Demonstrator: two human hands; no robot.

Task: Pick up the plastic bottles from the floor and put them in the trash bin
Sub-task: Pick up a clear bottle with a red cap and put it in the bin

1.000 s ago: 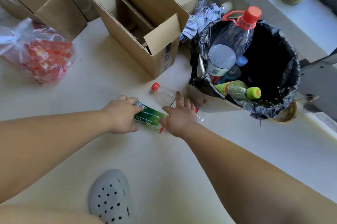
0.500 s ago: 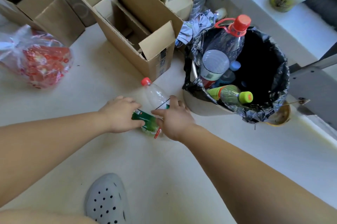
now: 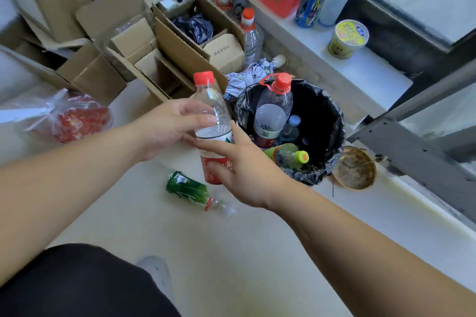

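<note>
A clear plastic bottle (image 3: 209,100) with a red cap and a red-and-white label stands upright in the air, just left of the trash bin. My left hand (image 3: 167,127) wraps its upper body. My right hand (image 3: 242,172) grips its labelled lower part. A green-labelled bottle (image 3: 187,189) lies on the floor below my hands, untouched. The trash bin (image 3: 339,133) has a black liner. In it are a large clear bottle with a red cap (image 3: 273,108), a green-capped bottle (image 3: 289,156) and a small blue-capped one.
Open cardboard boxes (image 3: 180,56) crowd the floor behind the bin. A red plastic bag (image 3: 77,120) lies at the left. A brown bowl (image 3: 355,167) sits right of the bin. The white ledge (image 3: 371,69) holds a cup and bottles. My grey shoe (image 3: 155,273) is below.
Both hands were low on the floor at the two bottles. Now they have lifted the clear red-capped bottle upright beside the bin, and the green-labelled bottle stays on the floor.
</note>
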